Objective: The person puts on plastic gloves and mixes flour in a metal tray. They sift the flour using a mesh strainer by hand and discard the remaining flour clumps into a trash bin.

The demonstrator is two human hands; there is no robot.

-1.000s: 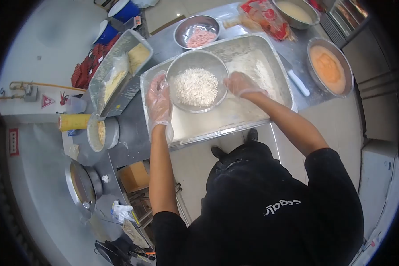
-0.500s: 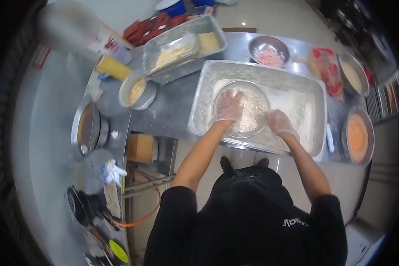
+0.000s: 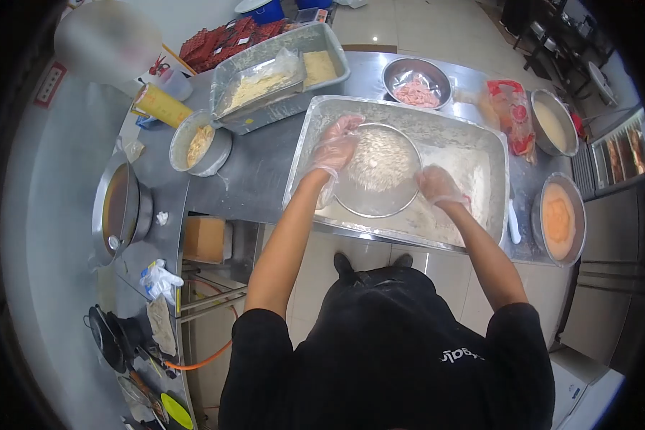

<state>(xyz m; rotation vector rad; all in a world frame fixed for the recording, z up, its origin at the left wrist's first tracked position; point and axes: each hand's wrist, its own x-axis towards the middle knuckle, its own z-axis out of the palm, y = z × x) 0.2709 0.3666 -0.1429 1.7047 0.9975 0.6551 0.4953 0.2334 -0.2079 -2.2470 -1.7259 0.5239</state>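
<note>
While left hand [image 3: 335, 149] holds sieve [image 3: 373, 197], grip of right hand [image 3: 439, 185] unclear.

This is a commercial-style kitchen. A long stainless-steel worktop [image 3: 254, 175] carries a large rectangular metal tray [image 3: 400, 107] dusted with white powder, and along its far edge a round steel bowl of pink raw-looking meat [image 3: 417, 92]. At the worktop's right-hand end stands a steel bowl of orange mixture [image 3: 559, 221]. Black pans [image 3: 107, 337] lie at the lower left, and pale floor tiles [image 3: 380, 29] show beyond the far edge.
</note>
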